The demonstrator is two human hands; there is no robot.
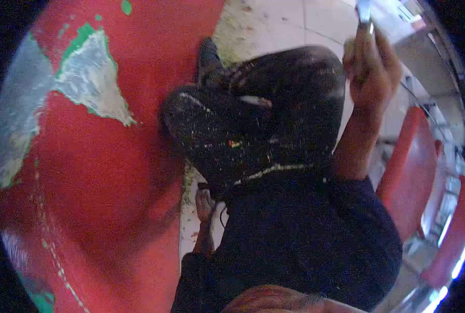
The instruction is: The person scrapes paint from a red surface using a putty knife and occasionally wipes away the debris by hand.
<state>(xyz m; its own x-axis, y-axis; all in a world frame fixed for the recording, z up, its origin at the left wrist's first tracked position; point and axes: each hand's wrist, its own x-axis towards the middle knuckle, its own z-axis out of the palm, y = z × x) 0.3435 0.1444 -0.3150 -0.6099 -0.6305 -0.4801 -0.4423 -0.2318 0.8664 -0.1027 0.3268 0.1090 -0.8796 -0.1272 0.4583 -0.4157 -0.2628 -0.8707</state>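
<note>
My right hand (372, 73) is raised at the upper right, its fingers wrapped round a hand tool (364, 13) with a shiny metal end; its exact kind is not clear. Low beside my thigh, my left hand (205, 204) is small and dim, with curled fingers at a dark thing (203, 185) I cannot make out. Along my left side runs a red painted surface (102, 172). On it a pale, bare-looking patch (93, 75) has green paint at its edges, and a larger grey patch (19, 109) lies at the far left.
My bent legs (290, 99), in dark, paint-spotted trousers, fill the middle. Crumbs and flakes (237, 26) lie on the pale tiled floor (284, 15) along the red surface. Red chair-like shapes (412, 172) and metal frames stand at the right.
</note>
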